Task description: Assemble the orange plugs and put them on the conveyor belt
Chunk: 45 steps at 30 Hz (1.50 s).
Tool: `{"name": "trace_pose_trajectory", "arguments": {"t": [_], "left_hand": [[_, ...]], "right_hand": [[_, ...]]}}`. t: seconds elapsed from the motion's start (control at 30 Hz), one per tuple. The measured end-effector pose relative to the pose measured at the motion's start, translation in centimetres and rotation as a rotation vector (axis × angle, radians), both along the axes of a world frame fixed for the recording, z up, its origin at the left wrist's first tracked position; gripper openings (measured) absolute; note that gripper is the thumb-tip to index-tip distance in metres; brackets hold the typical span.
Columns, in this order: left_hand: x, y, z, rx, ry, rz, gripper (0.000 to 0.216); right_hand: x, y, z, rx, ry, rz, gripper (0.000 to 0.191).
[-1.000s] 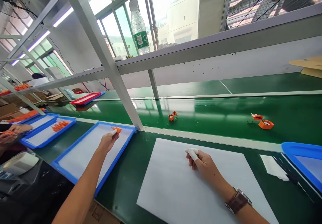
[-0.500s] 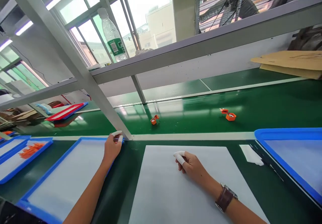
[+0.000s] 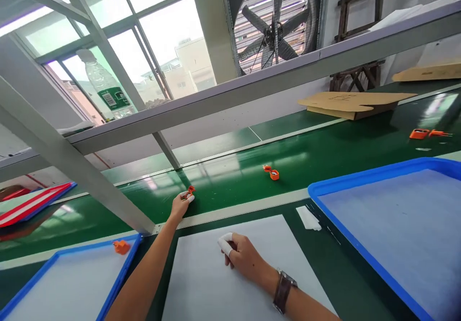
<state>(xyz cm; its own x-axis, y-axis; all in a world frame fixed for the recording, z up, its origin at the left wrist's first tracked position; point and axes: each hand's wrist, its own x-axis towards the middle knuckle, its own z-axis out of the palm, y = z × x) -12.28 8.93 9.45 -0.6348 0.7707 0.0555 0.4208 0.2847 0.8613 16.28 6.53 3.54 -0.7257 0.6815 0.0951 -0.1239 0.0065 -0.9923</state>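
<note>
My left hand (image 3: 181,204) reaches out over the green conveyor belt (image 3: 324,153), its white-capped fingertips pinched on a small orange part (image 3: 190,190). My right hand (image 3: 242,256) rests curled on the white sheet (image 3: 201,282) in front of me, a white cot on one finger and a brown watch on the wrist; I see nothing in it. Another orange part (image 3: 121,247) lies in the far corner of the blue tray (image 3: 54,287) at my left. A further orange part (image 3: 272,172) sits on the belt to the right.
A large blue tray (image 3: 389,225) stands at the right, with a small white slip (image 3: 309,217) beside it. More orange pieces (image 3: 425,133) lie far right on the belt. Cardboard (image 3: 355,102) lies beyond. A slanted metal post (image 3: 72,167) crosses at left; a red tray (image 3: 32,205) lies far left.
My left hand left an orange part in the left tray and reached forward onto the belt, closing on another orange part. The view swung right. My right hand stayed curled on the sheet.
</note>
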Motion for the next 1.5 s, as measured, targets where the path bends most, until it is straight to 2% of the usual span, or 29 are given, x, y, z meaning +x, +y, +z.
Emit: {"name": "trace_pose_trajectory", "arguments": {"t": [0.1,0.2,0.27,0.3,0.37,0.53,0.63,0.7,0.83,0.9,0.97,1.1,1.23,1.43,1.5], "left_hand": [[4.1,-2.1,-0.1,0.008,-0.095,-0.190,0.052],[8.4,-5.8,-0.5,-0.036,-0.160,-0.443,0.051],[10.6,-8.4,-0.5,-0.064,-0.106,-0.542,0.046],[11.4,-9.5,-0.5,-0.069,-0.057,-0.547,0.044],[12.4,-11.4,-0.5,-0.070,-0.014,-0.516,0.043],[13.1,-13.8,-1.0,-0.012,-0.298,-0.455,0.031],[13.0,-14.7,-2.2,0.072,-0.315,-0.351,0.026],[13.0,-15.1,-3.1,0.142,-0.196,-0.319,0.022],[13.2,-15.7,-4.4,0.274,0.200,-0.286,0.022],[13.5,-15.8,-4.7,0.308,0.269,-0.257,0.024],[13.7,-15.8,-4.8,0.315,0.220,-0.250,0.025],[13.6,-15.8,-5.1,0.288,-0.041,-0.309,0.026],[13.5,-15.5,-5.5,0.265,-0.201,-0.264,0.025],[14.0,-15.3,-5.6,0.264,-0.114,-0.110,0.010],[14.1,-15.3,-5.4,0.265,-0.089,-0.107,0.010]], "right_hand": [[-0.2,0.8,0.4,-0.207,0.101,-0.055,0.034],[0.1,1.5,1.0,-0.415,0.262,-0.044,0.045],[0.4,1.6,1.4,-0.408,0.290,0.026,0.045],[0.6,1.5,1.5,-0.374,0.278,0.054,0.043],[0.7,1.1,1.6,-0.297,0.248,0.079,0.039],[0.2,-0.1,1.0,-0.265,0.231,0.046,0.044],[0.3,-0.3,1.0,-0.227,0.195,0.090,0.041],[0.4,-0.4,1.1,-0.174,0.169,0.151,0.036],[0.7,-0.6,1.6,-0.117,0.045,0.261,0.033],[0.6,-0.8,1.7,-0.119,-0.019,0.293,0.035],[0.5,-1.0,1.6,-0.140,-0.050,0.288,0.036],[0.2,-1.2,1.0,-0.189,-0.014,0.145,0.039],[0.1,-1.0,0.5,-0.250,0.010,0.058,0.046],[0.0,-1.4,0.6,-0.244,-0.066,0.164,0.036],[-0.1,-1.7,0.5,-0.192,-0.063,0.124,0.032]]}}
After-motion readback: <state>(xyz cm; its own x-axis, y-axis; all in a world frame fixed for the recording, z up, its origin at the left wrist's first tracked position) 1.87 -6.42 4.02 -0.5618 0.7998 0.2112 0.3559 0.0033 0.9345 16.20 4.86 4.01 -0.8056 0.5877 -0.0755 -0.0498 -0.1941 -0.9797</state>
